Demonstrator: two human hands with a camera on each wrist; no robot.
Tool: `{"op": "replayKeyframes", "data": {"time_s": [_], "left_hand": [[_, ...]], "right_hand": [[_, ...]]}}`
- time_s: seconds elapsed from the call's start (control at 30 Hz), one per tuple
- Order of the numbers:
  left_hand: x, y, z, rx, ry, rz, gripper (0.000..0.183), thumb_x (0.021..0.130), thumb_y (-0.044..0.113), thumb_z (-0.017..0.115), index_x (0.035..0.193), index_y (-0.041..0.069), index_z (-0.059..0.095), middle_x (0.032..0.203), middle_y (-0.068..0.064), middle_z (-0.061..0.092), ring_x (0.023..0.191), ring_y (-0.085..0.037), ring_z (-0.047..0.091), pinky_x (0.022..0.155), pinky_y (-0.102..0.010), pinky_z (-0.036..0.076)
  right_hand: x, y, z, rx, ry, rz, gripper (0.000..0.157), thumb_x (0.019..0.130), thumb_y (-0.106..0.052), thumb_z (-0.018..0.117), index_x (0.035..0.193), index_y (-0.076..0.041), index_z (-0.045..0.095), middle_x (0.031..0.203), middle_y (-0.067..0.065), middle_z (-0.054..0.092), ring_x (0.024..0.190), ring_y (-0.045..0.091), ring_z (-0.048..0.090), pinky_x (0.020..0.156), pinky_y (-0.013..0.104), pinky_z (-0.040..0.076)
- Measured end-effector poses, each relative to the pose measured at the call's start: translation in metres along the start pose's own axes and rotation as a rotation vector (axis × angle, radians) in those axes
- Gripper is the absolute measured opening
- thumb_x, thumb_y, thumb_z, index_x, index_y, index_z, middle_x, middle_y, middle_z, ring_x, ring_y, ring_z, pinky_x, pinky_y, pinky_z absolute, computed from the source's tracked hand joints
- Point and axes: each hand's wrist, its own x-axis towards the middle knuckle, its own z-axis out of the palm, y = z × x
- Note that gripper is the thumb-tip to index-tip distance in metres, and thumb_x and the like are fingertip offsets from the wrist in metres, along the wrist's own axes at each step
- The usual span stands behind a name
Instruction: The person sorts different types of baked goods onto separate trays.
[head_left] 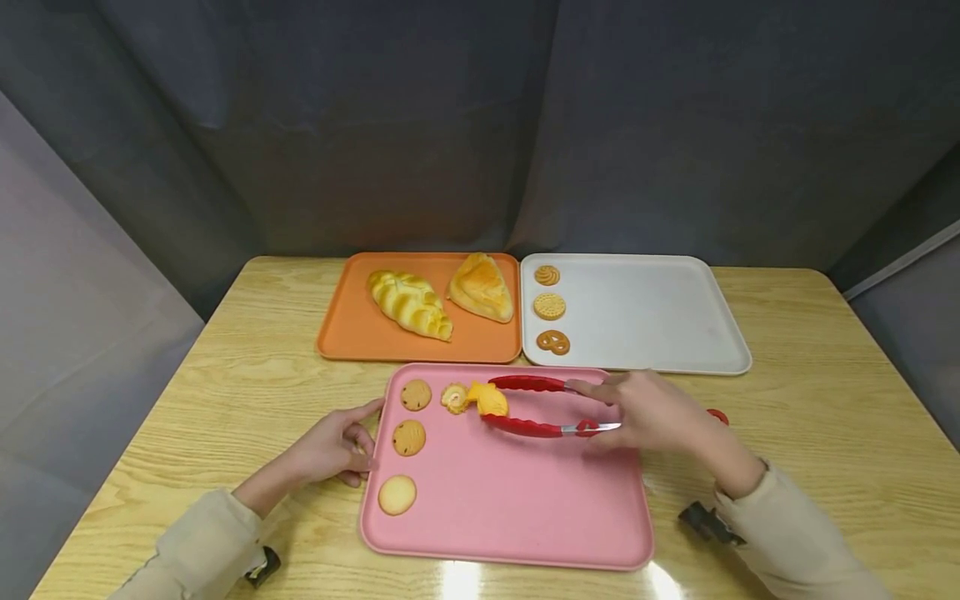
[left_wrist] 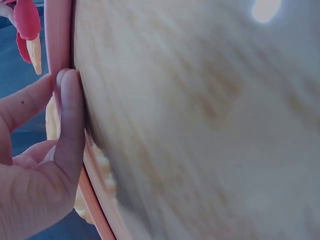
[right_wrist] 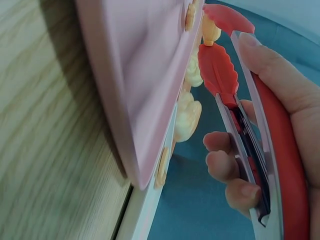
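My right hand (head_left: 656,414) grips a pair of tongs (right_wrist: 287,150) with red scalloped heads and metal arms. Between the tong heads is a yellow fish-shaped cookie (head_left: 491,401), over the pink tray (head_left: 517,500). Just left of it, on the tray, is a pale flower-edged cookie (head_left: 453,397). Down the tray's left side run two brown-flecked cookies (head_left: 408,437) and a plain round cookie (head_left: 397,495). At the tray's left edge, my left hand (head_left: 333,446) has its thumb and fingertips on the rim (left_wrist: 59,35), seen closely in the left wrist view.
Behind, an orange tray (head_left: 341,333) holds a braided bread (head_left: 411,304) and a triangular bread (head_left: 482,289). Beside it, a white tray (head_left: 645,312) carries a swirl cookie (head_left: 547,275), a round biscuit (head_left: 549,306) and a pretzel-shaped cookie (head_left: 552,342). A dark curtain (head_left: 375,125) hangs behind the wooden table (head_left: 810,400).
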Motion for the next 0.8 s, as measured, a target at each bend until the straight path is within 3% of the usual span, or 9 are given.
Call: {"op": "replayKeyframes", "data": {"time_s": [0.13,0.3,0.47,0.8], "left_hand": [[0.0,0.002,0.0,-0.003,0.005,-0.002,0.081,0.077,-0.007,0.064,0.144,-0.003,0.017,0.076,-0.013,0.056,0.056,-0.022,0.058,0.048,-0.038,0.054],[0.001,0.002,0.0,0.0,0.007,-0.002,0.081,0.077,-0.007,0.064,0.143,-0.003,0.017,0.076,-0.014,0.056,0.055,-0.02,0.058,0.049,-0.037,0.054],[0.001,0.001,-0.001,0.0,0.006,0.004,0.081,0.077,-0.007,0.064,0.143,-0.003,0.017,0.076,-0.014,0.056,0.054,-0.019,0.058,0.049,-0.037,0.054],[0.0,-0.001,0.001,0.004,0.007,-0.005,0.082,0.077,-0.007,0.064,0.144,-0.002,0.017,0.076,-0.013,0.055,0.055,-0.019,0.057,0.048,-0.037,0.054]], "right_hand": [[-0.003,0.006,-0.004,-0.008,0.01,0.024,0.067,0.063,-0.04,0.08,0.12,-0.009,0.062,0.059,-0.011,0.047,0.052,0.004,0.032,0.045,0.018,0.031],[-0.007,0.014,-0.007,0.023,0.065,-0.002,0.066,0.065,-0.038,0.08,0.122,-0.01,0.061,0.074,-0.006,0.063,0.053,0.002,0.037,0.047,0.017,0.034],[-0.01,0.021,-0.01,0.02,0.086,0.007,0.065,0.065,-0.036,0.081,0.121,-0.009,0.061,0.075,-0.005,0.065,0.057,0.003,0.042,0.05,0.018,0.038],[-0.014,0.029,-0.012,-0.007,0.102,0.054,0.069,0.062,-0.039,0.081,0.12,-0.008,0.061,0.055,-0.013,0.043,0.051,0.004,0.035,0.047,0.018,0.035]]}}
